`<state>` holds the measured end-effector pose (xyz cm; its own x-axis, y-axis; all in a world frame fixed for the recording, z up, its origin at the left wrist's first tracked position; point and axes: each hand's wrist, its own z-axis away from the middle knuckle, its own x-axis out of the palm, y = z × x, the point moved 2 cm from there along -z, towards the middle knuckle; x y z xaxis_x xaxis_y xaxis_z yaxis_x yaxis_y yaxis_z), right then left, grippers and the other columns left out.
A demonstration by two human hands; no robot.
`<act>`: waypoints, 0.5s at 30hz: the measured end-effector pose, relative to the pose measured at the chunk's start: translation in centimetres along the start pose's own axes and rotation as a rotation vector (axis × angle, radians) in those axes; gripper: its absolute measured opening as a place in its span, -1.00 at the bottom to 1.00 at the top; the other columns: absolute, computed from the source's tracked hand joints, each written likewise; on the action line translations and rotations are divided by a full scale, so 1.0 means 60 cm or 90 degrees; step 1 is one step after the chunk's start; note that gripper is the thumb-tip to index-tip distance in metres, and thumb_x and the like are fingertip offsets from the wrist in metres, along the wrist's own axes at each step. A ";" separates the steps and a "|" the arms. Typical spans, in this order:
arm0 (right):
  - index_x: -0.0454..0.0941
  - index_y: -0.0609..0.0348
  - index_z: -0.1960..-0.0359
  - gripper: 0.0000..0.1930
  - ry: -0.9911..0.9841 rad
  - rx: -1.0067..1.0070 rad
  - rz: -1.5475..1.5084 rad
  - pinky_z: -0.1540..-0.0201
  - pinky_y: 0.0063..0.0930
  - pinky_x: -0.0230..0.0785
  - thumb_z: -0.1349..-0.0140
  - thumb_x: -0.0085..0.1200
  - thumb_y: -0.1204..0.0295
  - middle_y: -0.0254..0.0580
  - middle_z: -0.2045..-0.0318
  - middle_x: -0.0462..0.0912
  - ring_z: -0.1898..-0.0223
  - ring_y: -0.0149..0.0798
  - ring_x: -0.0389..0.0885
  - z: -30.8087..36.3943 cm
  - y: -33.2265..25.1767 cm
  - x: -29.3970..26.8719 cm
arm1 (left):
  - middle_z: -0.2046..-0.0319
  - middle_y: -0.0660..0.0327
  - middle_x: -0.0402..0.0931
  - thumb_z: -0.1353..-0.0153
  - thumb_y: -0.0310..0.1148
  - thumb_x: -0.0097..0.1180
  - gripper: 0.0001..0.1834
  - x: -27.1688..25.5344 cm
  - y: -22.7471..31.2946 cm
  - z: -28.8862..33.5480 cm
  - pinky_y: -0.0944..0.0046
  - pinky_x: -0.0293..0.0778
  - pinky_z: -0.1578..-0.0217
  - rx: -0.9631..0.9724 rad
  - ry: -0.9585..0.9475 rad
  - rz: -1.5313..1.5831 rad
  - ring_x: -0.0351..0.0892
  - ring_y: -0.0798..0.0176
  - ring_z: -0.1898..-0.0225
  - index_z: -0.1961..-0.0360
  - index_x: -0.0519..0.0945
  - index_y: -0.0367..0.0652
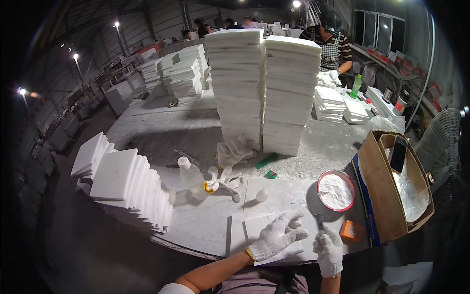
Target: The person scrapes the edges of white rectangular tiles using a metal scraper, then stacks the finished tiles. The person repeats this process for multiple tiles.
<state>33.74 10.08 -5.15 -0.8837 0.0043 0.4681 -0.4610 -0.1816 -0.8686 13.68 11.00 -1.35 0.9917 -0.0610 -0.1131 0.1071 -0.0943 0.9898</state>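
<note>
My left hand [278,237], in a white knit glove, rests over a white stone tile [262,223] at the table's front edge. Its fingers are apart and hold nothing. My right hand [328,247], gloved alike, is closed around what looks like a putty knife [319,221]; its narrow grey blade points away from me, and its handle is hidden in the glove. Beyond that hand stands a red-rimmed bowl [336,191] of white powder or paste. An orange box [352,231] lies to its right. A small white rounded piece [262,195] sits beyond the tile.
Tall tile stacks [237,83] rise mid-table. Leaning tiles [129,179] line the left edge. A clear bottle [191,176] and spare gloves [225,181] lie left of centre. An open cardboard box [377,196] and a fan [440,152] stand right. Across the table, a co-worker [330,44] works.
</note>
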 end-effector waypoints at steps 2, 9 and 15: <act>0.55 0.43 0.00 -0.72 -0.020 0.003 0.081 0.43 -0.52 0.48 -0.29 0.12 0.55 -0.07 0.32 0.70 0.49 -0.34 0.61 0.004 0.001 0.029 | 0.06 0.19 0.59 -0.27 -0.15 0.30 -0.51 -0.001 -0.030 0.003 0.31 0.52 0.10 -0.072 -0.118 -0.002 0.56 0.37 0.14 -0.08 0.57 -0.29; 0.56 0.44 -0.03 -0.66 -0.022 0.037 0.248 0.41 -0.57 0.47 -0.23 0.14 0.53 -0.13 0.36 0.69 0.45 -0.42 0.61 0.021 -0.010 0.069 | 0.50 0.38 0.59 -0.31 -0.23 0.22 -0.73 0.006 -0.040 0.024 0.42 0.42 0.43 -0.102 -0.096 -0.033 0.47 0.59 0.45 0.22 0.68 -0.25; 0.60 0.44 0.03 -0.68 -0.029 0.085 0.333 0.42 -0.58 0.47 -0.20 0.17 0.52 -0.13 0.38 0.70 0.46 -0.42 0.62 0.019 -0.019 0.045 | 0.30 0.27 0.63 -0.28 -0.34 0.27 -0.72 0.006 -0.009 0.029 0.44 0.51 0.35 -0.166 -0.123 0.159 0.53 0.54 0.38 0.08 0.63 -0.29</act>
<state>31.94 9.16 -2.72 -0.9866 -0.1625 -0.0116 0.0560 -0.2711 -0.9609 13.87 9.33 -2.05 0.9607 -0.2377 0.1430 -0.0957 0.1999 0.9751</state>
